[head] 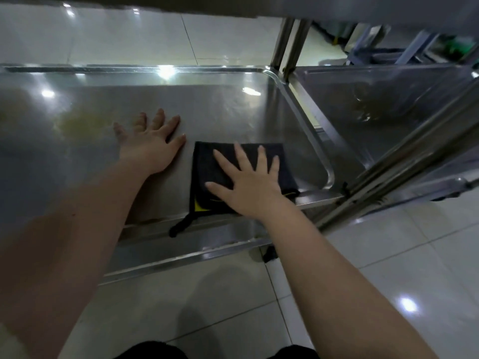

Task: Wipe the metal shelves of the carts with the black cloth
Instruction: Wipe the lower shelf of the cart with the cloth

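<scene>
Your right hand (pixel 250 182) presses the folded black cloth (pixel 207 174) flat on the cart's metal shelf (pixel 233 112), near its right front corner, fingers straight and spread. Your left hand (pixel 151 146) rests just beside it, fingers splayed. Soft and light, the cloth will likely bunch; keep your palm centred on it.

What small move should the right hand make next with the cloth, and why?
Probably slide the black cloth straight away across the shelf. The right hand presses it flat at the near right corner, bare metal lies ahead, and the left hand rests flat just left of it, blocking a sideways stroke.
</scene>
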